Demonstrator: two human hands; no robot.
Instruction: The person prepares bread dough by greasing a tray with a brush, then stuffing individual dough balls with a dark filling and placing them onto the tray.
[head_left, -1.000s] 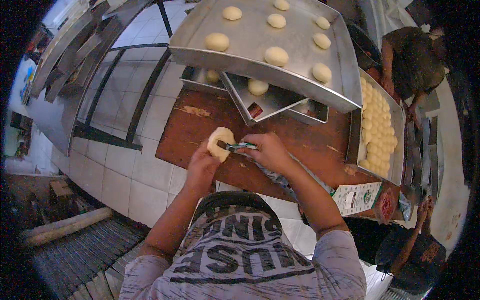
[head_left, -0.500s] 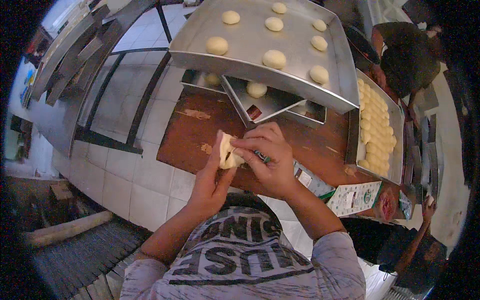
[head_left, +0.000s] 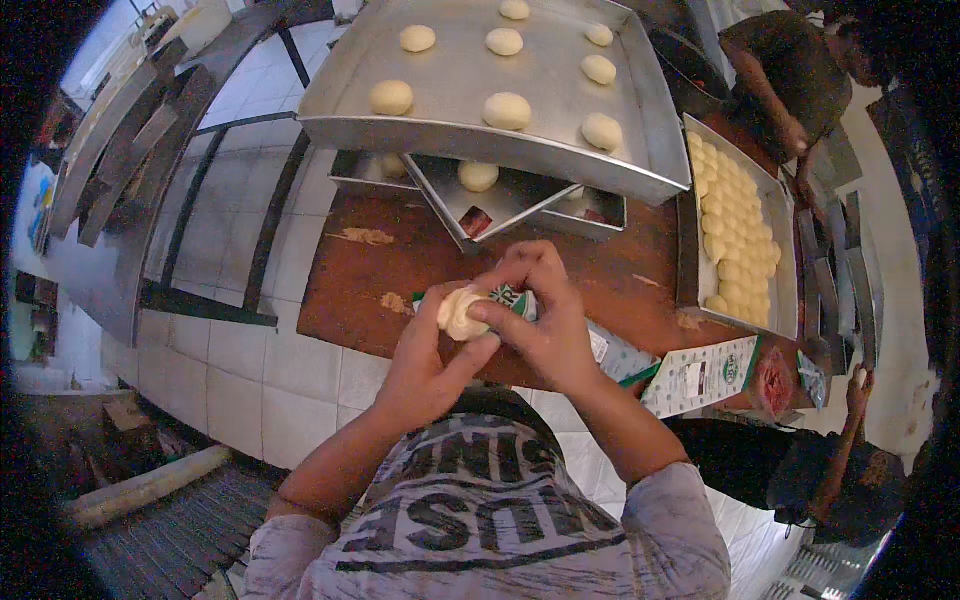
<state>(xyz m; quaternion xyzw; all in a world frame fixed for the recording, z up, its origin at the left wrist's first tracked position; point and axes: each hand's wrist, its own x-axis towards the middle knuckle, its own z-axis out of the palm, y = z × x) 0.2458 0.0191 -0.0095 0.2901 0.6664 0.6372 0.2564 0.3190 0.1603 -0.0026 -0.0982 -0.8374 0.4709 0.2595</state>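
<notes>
In front of me, over the near edge of the brown table (head_left: 350, 275), a pale piece of dough (head_left: 460, 313) is held between my two hands. My left hand (head_left: 425, 350) cups it from the left and below. On the other side, my right hand (head_left: 548, 318) presses its thumb into the dough's gathered, creased top. The dough looks rounded, with folds meeting near that thumb. Behind my fingers a green-and-white packet (head_left: 518, 303) partly shows; my right hand covers much of it.
A large metal tray (head_left: 480, 148) with spaced dough balls sits atop smaller tins (head_left: 437, 215). At right, another tray (head_left: 688, 255) holds many crowded dough balls. Cartons (head_left: 700, 378) lie at the near edge. One person (head_left: 785, 80) works at far right, another (head_left: 845, 480) at near right.
The dough was flatter with an open, dark gap; now its edges are gathered into a rounder, pleated lump. My right thumb has moved onto its top. The view has shifted slightly.
</notes>
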